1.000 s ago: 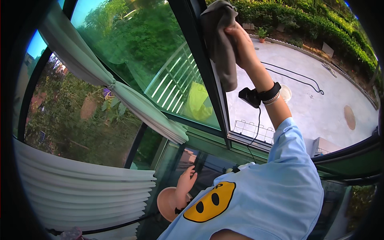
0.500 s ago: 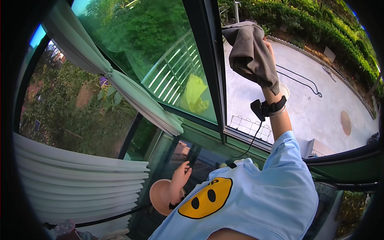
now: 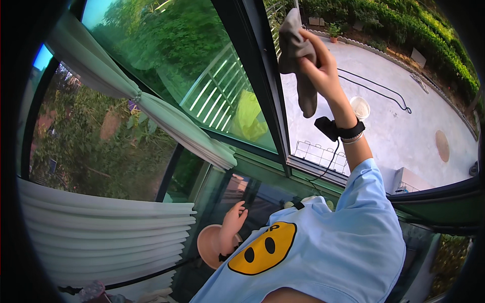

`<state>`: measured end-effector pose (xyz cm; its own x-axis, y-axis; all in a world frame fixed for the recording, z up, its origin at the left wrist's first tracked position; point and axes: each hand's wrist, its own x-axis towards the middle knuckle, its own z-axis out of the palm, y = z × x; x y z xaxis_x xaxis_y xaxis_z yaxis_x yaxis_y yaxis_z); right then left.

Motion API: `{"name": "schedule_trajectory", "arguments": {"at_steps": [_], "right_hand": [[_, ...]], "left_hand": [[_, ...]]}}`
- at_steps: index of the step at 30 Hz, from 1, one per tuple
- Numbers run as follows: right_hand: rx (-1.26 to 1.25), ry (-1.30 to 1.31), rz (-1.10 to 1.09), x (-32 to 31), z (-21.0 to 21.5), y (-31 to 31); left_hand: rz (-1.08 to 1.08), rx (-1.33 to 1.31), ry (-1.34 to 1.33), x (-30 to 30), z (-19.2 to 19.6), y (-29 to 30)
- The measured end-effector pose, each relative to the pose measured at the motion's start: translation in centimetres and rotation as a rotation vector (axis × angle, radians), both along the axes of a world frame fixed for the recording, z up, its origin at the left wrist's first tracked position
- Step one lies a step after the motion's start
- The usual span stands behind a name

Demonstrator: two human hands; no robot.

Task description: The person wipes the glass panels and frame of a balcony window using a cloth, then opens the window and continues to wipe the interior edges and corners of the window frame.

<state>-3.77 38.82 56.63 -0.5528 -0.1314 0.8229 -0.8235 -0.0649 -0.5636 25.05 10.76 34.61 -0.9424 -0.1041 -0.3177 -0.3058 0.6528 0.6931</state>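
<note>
My right hand (image 3: 323, 68) reaches up and out through the window opening, its fingers closed on a grey-brown cloth (image 3: 299, 55). Bunched between thumb and fingers, the cloth hangs down beside the dark window frame (image 3: 260, 65). A black strap with a small box and a cable (image 3: 335, 130) circles my right wrist. Lower down, my left hand (image 3: 234, 219) is held near my shirt, empty, with its fingers loosely extended. Behind that hand is a round pinkish basin (image 3: 208, 242), partly covered by the forearm.
A greenish glass pane (image 3: 177, 55) stands left of the opening, with a tied curtain (image 3: 136, 93) beside it. Outside are a wire rack (image 3: 318, 154), a white bucket (image 3: 360, 107), a black hose (image 3: 376, 88) and a hedge. A pleated curtain (image 3: 101, 227) hangs at lower left.
My right hand has turned and moved left with the cloth, toward the window frame. The cloth, spread over the hand before, now hangs bunched and narrower. My left hand has barely moved.
</note>
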Motion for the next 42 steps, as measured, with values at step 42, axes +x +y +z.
{"name": "schedule_trajectory", "arguments": {"at_steps": [42], "right_hand": [[-0.162, -0.009, -0.111, -1.8, -3.6, 2.2]], "left_hand": [[-0.645, 0.462, -0.392, -4.3, -3.1, 9.8]]}}
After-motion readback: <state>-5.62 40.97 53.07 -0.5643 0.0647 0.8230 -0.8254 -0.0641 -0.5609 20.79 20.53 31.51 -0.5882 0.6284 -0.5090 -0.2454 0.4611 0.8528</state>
